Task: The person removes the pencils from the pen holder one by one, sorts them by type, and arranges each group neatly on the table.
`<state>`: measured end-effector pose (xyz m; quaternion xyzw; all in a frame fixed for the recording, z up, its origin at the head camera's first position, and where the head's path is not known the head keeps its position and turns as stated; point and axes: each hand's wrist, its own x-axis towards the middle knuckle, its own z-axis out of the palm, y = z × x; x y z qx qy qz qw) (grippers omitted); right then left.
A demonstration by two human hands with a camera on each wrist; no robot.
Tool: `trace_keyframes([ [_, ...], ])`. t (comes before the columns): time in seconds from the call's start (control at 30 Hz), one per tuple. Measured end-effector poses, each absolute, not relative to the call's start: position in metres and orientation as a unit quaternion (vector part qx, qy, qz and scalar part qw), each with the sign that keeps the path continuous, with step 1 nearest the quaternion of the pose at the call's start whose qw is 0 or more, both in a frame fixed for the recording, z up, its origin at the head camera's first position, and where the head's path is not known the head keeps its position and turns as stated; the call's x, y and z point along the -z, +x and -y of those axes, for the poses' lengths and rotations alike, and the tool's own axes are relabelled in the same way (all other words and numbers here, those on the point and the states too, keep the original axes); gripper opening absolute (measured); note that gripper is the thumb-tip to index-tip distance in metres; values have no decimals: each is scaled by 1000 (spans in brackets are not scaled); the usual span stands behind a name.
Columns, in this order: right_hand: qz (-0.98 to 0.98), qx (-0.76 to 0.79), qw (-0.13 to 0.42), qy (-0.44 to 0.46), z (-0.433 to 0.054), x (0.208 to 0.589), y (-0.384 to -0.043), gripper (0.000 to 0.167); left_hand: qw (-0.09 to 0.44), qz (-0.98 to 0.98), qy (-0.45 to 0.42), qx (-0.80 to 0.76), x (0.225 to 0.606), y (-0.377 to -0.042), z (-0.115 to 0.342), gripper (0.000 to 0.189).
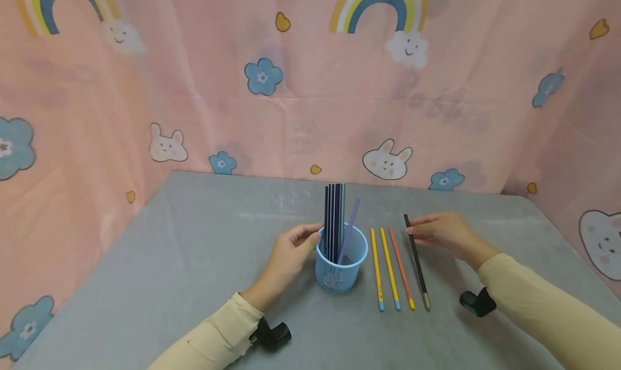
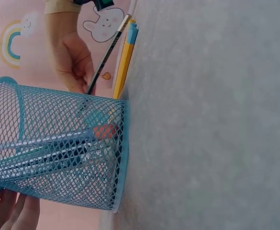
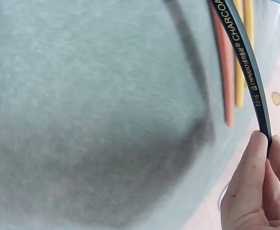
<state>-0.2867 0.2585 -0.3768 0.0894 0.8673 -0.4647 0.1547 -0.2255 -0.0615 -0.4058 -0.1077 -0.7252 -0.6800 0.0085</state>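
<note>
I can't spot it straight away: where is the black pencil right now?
In the head view the black pencil lies rightmost in the pencil row, right of the blue mesh cup, its far end pinched by the right hand.

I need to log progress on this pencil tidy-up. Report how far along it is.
Done: several pencils already stand in the blue mesh cup, which the left hand steadies at its rim. In hand: the right hand pinches the far end of the black charcoal pencil, lifting it off the table. Left: two yellow pencils and the orange pencil lie beside the cup.
</note>
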Motion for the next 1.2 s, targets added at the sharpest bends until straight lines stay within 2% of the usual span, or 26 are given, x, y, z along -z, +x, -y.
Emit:
trace_keyframes([
  [0.4,-855,478,174,107,-257,390,-290,51,3,714,-108,692,404,-223,63,29],
  [1.2,-868,448,155,147,-248,400,-298,40,8,723,-107,683,403,-225,62,29],
])
